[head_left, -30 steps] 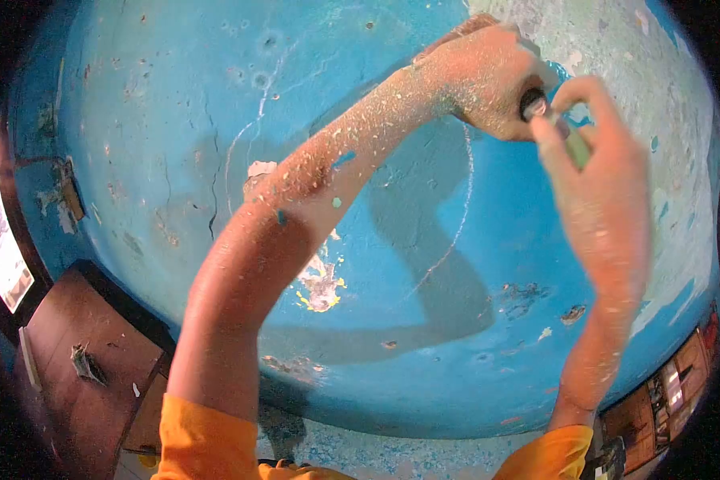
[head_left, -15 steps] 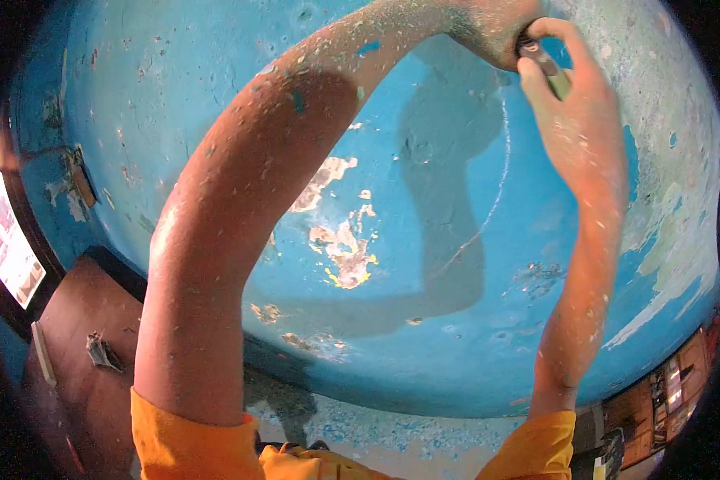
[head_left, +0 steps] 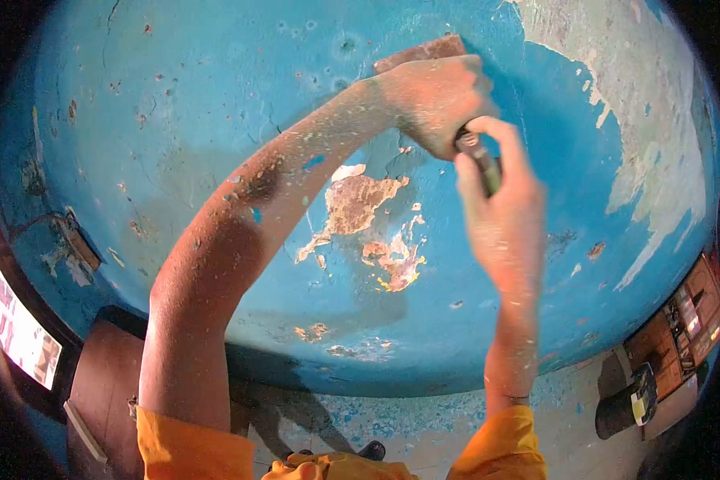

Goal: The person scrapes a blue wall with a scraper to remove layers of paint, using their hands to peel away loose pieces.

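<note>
Between eight and nine o'clock glowed a window point(head_left: 24, 324). Toward one, before the blue wall point(head_left: 464, 268), the left hand point(head_left: 438, 102) was closed on a scraper point(head_left: 420, 54), whose brown edge showed above it. Nearer two-thirty, the right hand point(head_left: 506, 204) gripped the scraper's handle point(head_left: 490, 172); a greyish patch point(head_left: 656, 100) spread at two.
</note>
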`<control>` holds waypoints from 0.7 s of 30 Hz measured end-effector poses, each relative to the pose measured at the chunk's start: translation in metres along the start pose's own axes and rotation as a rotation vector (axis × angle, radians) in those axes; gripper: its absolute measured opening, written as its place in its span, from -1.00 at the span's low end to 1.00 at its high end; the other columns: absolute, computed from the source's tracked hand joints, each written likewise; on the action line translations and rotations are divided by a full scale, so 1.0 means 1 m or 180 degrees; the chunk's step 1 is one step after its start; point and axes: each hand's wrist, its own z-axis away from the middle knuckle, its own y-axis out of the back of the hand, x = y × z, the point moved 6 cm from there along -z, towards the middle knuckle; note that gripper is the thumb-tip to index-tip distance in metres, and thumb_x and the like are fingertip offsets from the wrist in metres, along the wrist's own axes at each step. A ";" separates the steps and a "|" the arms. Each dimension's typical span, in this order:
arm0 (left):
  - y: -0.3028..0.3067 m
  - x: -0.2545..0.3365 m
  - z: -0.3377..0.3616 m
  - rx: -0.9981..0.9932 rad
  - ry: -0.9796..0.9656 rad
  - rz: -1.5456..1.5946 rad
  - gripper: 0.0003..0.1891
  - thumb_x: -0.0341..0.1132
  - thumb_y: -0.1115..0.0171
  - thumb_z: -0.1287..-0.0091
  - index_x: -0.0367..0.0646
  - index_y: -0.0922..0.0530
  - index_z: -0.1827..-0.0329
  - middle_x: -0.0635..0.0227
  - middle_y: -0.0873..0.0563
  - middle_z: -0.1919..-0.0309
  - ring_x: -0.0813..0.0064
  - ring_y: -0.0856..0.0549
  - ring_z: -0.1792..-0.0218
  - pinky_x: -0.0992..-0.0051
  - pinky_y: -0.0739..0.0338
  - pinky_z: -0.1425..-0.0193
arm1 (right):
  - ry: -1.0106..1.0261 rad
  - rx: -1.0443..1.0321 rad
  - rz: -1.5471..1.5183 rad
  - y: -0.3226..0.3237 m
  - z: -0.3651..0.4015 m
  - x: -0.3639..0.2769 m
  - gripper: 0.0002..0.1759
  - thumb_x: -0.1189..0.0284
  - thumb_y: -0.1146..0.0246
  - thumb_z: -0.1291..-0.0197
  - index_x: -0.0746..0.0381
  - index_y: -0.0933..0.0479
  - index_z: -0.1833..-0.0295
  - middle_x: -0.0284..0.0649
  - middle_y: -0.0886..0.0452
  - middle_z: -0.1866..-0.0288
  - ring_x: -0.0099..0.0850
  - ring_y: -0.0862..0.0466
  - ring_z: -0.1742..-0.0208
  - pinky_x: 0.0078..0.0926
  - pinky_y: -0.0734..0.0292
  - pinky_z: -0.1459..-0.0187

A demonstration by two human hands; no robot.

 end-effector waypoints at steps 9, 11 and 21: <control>0.045 -0.047 -0.003 0.0471 -0.0019 -0.0129 -0.76 -0.29 -0.37 0.19 -0.07 -0.56 0.42 0.37 -0.62 0.39 0.28 -0.60 0.12 0.25 -0.43 -0.07 | 0.0453 0.0153 0.0471 -0.001 -0.054 -0.030 -0.71 0.32 -0.19 -0.22 0.06 -0.39 -0.04 0.10 -0.63 0.24 0.15 -0.60 0.14 -0.01 -0.51 0.20; 0.041 -0.041 0.010 0.0466 -0.0099 -0.0462 -0.72 -0.28 -0.39 0.14 -0.08 -0.54 0.35 0.35 -0.63 0.34 0.28 -0.60 0.06 0.27 -0.44 -0.08 | 0.0240 -0.0017 0.0433 -0.010 -0.045 -0.027 -0.66 0.31 -0.19 -0.22 0.03 -0.35 -0.09 0.12 -0.63 0.23 0.15 -0.59 0.12 -0.01 -0.50 0.17; 0.042 -0.033 0.030 0.1346 -0.0528 0.0313 -0.66 -0.26 -0.32 0.08 -0.22 -0.53 0.24 0.16 -0.62 0.54 0.17 -0.63 0.41 0.21 -0.45 0.08 | -0.0514 -0.1681 -0.0498 0.006 -0.060 -0.026 -0.42 0.08 -0.23 -0.22 0.30 -0.35 -0.13 -0.16 -0.63 0.34 -0.26 -0.67 0.24 -0.30 -0.54 0.19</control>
